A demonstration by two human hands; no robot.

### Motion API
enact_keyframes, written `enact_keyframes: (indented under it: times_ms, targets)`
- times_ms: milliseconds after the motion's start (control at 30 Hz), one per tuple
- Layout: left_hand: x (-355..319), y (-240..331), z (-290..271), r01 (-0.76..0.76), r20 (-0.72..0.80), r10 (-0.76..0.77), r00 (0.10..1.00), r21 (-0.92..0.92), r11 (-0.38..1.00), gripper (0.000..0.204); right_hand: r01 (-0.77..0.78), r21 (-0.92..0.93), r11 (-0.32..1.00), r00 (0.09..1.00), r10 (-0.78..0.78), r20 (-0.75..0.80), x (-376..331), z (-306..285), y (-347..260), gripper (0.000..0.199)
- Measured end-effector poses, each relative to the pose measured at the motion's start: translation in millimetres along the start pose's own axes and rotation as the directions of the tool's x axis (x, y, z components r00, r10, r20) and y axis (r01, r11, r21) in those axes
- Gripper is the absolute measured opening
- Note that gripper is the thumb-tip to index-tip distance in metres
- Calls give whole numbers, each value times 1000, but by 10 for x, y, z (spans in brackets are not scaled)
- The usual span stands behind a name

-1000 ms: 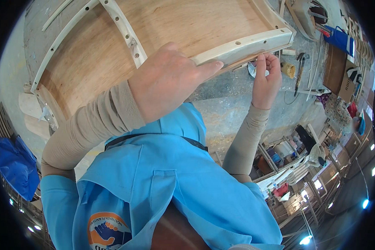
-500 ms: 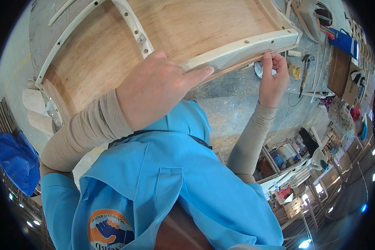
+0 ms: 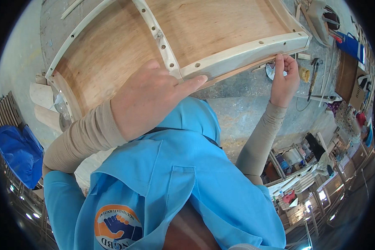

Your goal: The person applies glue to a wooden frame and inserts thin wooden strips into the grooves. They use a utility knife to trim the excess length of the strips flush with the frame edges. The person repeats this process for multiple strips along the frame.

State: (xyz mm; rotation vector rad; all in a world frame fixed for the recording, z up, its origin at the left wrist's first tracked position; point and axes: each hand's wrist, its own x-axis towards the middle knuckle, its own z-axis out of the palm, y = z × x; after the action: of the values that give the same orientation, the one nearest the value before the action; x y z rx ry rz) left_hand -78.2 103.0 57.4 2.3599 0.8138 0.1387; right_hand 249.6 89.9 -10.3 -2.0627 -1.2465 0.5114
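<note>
Two hands were on a curved wooden panel (image 3: 204, 29), a plywood sheet framed by pale rails with drilled holes. The left hand (image 3: 148, 98) lay flat and open over the near rail (image 3: 237, 54), fingers extended and pressing down where a cross rail (image 3: 158, 35) met it. The panel spread away beyond that hand's knuckles. The right hand (image 3: 284, 79) was pinched closed at the thin plywood edge just under the rail's far corner, thumb and fingers together; whether they gripped anything besides the edge could not be told. A hammer (image 3: 313, 77) lay on the grey bench (image 3: 246, 104) just beyond the right hand. A blue bag (image 3: 16, 154) sat well outside the left forearm.
</note>
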Motion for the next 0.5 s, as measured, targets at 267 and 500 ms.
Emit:
enact_keyframes:
  times_ms: [267, 500]
  targets:
    - [-184, 23, -97, 32, 77, -35, 996, 51, 998, 55, 0, -25, 1000, 1000, -1, -25, -15, 15, -15, 24]
    - [-271, 19, -164, 34, 110, -42, 993, 76, 997, 54, 1, -36, 999, 1000, -2, -27, -28, 23, -31, 25]
